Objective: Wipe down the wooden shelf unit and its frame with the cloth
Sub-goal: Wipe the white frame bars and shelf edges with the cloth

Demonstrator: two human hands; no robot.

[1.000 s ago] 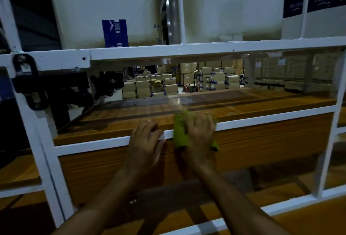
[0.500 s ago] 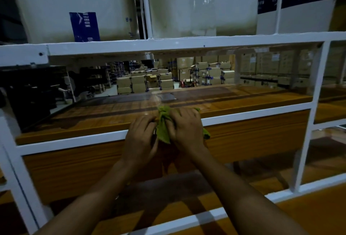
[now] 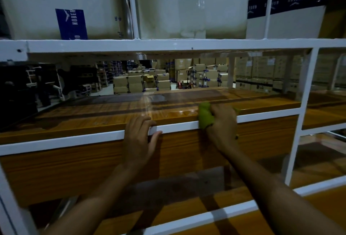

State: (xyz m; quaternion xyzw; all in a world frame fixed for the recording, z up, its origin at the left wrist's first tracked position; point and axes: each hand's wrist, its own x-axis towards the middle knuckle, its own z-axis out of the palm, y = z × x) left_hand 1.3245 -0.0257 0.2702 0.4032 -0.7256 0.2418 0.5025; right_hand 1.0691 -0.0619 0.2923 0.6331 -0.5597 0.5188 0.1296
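Warehouse or storage depot, dimly lit. White-painted metal racking frame point(image 3: 168, 45) in front, carrying a wooden shelf board point(image 3: 97, 116). Large white cartons point(image 3: 187, 4) on the upper level, one with a blue printed label point(image 3: 72, 24), another with a dark printed band point(image 3: 292, 2) and handwritten marking. Through the gap beyond the shelf: open floor with stacks of brown cardboard boxes point(image 3: 142, 82), some strapped, plus a row of cartons printed "LG" point(image 3: 260, 87). More racks point(image 3: 104, 74) at far left, loaded with dark goods too dim to identify.
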